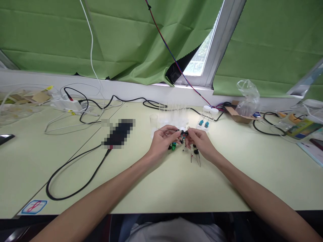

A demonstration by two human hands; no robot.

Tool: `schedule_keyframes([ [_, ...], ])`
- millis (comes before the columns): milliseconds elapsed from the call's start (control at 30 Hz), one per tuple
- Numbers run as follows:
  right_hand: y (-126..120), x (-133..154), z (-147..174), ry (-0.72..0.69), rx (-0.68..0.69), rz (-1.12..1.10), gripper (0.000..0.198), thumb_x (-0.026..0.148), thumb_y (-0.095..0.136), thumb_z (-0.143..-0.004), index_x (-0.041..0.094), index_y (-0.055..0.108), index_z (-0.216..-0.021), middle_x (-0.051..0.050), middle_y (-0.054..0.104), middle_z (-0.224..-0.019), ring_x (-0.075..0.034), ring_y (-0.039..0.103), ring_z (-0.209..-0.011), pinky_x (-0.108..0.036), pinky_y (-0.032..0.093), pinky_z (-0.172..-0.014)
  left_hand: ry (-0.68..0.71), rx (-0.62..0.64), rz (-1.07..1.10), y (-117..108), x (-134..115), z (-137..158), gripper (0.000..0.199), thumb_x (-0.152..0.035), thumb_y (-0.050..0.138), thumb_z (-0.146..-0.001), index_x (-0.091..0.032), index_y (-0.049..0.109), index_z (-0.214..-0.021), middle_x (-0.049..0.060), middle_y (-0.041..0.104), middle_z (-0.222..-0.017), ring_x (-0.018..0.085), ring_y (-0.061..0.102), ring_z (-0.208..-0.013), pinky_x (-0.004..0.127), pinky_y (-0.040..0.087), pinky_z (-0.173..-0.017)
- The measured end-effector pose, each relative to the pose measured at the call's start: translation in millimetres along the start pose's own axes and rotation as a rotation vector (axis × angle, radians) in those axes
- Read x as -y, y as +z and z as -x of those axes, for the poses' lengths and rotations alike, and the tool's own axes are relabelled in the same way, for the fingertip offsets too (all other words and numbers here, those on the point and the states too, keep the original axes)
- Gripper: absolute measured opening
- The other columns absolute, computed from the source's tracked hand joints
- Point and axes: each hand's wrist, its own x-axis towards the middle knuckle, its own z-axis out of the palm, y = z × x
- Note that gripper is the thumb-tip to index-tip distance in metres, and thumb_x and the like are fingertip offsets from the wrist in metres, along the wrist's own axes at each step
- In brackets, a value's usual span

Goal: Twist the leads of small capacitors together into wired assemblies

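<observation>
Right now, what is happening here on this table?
A person sits at a pale green table and works with both bare hands. The left hand and the right hand meet over a small black part, pinching it between the fingertips. Small green and black parts lie just under the hands. Clear plastic tubes stand behind them, and a black cable loops across the table on the left.

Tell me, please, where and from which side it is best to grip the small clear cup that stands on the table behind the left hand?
Grip the clear cup around its side wall, from above or from the left. It stands upright with its mouth open; more clear cups crowd its right, and the left hand is just in front.
</observation>
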Motion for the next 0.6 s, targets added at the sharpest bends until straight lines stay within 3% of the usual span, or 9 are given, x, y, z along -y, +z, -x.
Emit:
schedule_keyframes([
  [133, 0.3, 3.3, 0.7, -0.059, 0.005, -0.020, 0.032, 0.050, 0.066, -0.086, 0.019, 0.062, -0.093, 0.001, 0.062, -0.069, -0.013, 0.057, -0.055, -0.027, 0.044, -0.052, 0.011, 0.005, 0.001, -1.2, 1.9, -1.0, 0.028, -0.036, 0.080, -0.074, -0.017, 0.067, -0.090, 0.002, 0.067, -0.079, 0.015, 0.066, -0.068, 0.031, 0.056, -0.068],
  [600, 1.1, 3.9, 1.2, -0.148, -0.065, -0.018, 0.022, 0.037, 0.072, -0.083, 0.018, 0.063, -0.090, 0.001, 0.061, -0.067, -0.012, 0.056, -0.056, -0.027, 0.045, -0.051, -0.064, -0.004, 0.011, 1.8, -6.5, 2.6, 0.034, -0.043, 0.078, -0.075, -0.016, 0.064, -0.089, 0.004, 0.063, -0.078, 0.016, 0.062, -0.070, 0.027, 0.053, -0.054],
])
